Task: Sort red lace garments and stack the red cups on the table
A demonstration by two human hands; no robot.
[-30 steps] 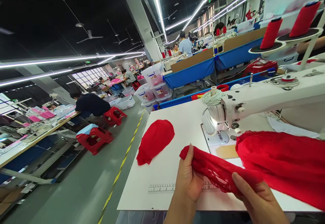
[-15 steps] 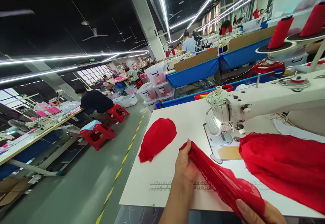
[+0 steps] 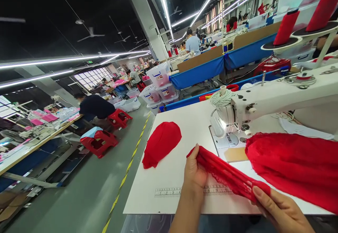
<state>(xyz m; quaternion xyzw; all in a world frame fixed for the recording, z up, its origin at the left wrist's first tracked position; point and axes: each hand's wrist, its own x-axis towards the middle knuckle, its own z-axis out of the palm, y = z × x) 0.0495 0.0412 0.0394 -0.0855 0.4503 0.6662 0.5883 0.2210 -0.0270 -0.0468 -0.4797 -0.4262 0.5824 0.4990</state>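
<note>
The left hand (image 3: 194, 175) gripped one end of a narrow strip of red lace fabric (image 3: 227, 173), its fingers closed around the bunched edge just above the printed ruler scale (image 3: 169, 191) at the front of the white worktop (image 3: 190, 127). The right hand (image 3: 281, 210) pinched the strip farther along, thumb on top and fingers curled under, so that the lace ran stretched between the two hands, low over the front of the worktop. Beyond the right hand the strip seemed to join a larger heap of the same red lace (image 3: 295, 166), which lay on the worktop beside the white sewing machine (image 3: 264, 102); whether it was one piece could not be told. A separate dome-shaped piece of plain red cloth (image 3: 161, 144) lay apart to the left, untouched. Two red thread cones (image 3: 286, 26) stood on the stand behind the machine, and a coil of white cord (image 3: 221, 99) sat on the machine head. Judging by how it sagged and gathered, the lace was light, soft and stretchy, easily snagged or pulled out of shape, so it would best be held at the edge with a flat, gentle pinch rather than tugged by the open mesh.
</note>
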